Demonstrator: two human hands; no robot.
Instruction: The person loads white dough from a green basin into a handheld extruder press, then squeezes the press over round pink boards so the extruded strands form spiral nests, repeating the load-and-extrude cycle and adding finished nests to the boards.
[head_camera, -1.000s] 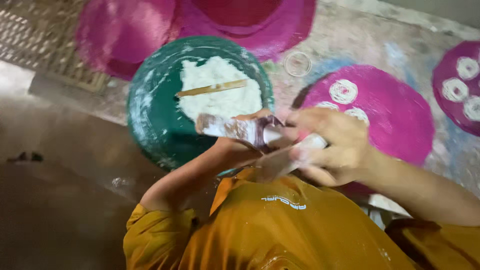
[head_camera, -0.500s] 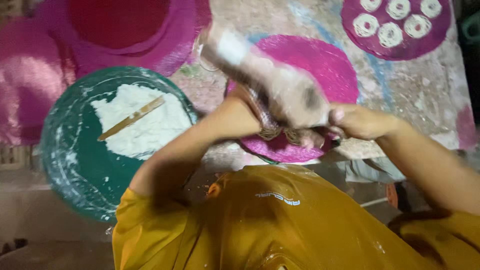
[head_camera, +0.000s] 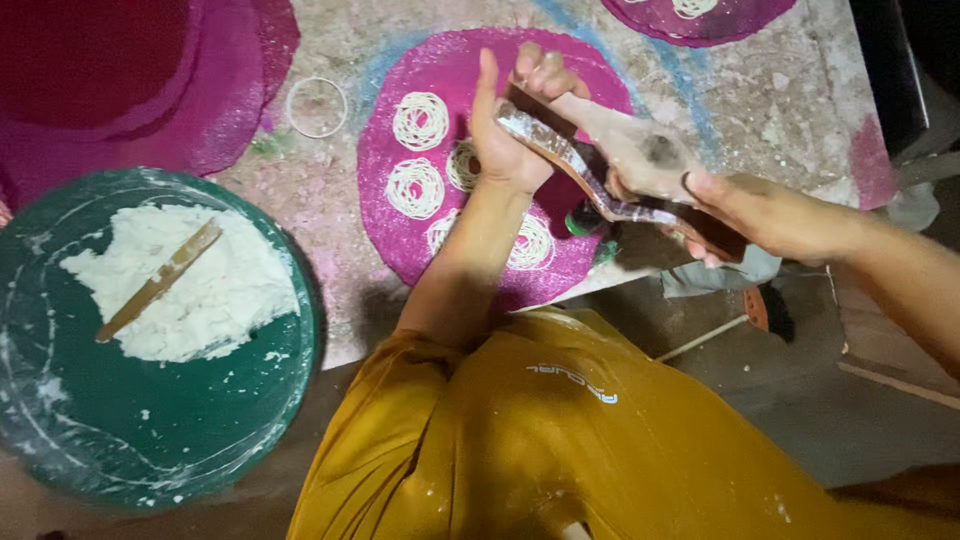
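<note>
My left hand (head_camera: 512, 125) grips one end of a wooden dough press (head_camera: 610, 165) over a round pink mat (head_camera: 430, 210). My right hand (head_camera: 745, 215) holds the press's other handle, to the right of the mat. Several white coils of pressed dough (head_camera: 415, 187) lie on the mat under the press. A green basin (head_camera: 150, 420) at the left holds a mound of white dough (head_camera: 190, 290) with a wooden stick (head_camera: 155, 283) lying on it.
More pink mats lie at the top left (head_camera: 130, 90) and top right (head_camera: 700, 12), the latter with dough coils. A thin ring (head_camera: 317, 106) rests on the speckled work surface. My yellow shirt (head_camera: 560, 440) fills the lower middle. Dark floor lies at the right.
The view has shifted, so the basin now sits at the left. Both hands have brought the press down over the pink mat, where coils now show.
</note>
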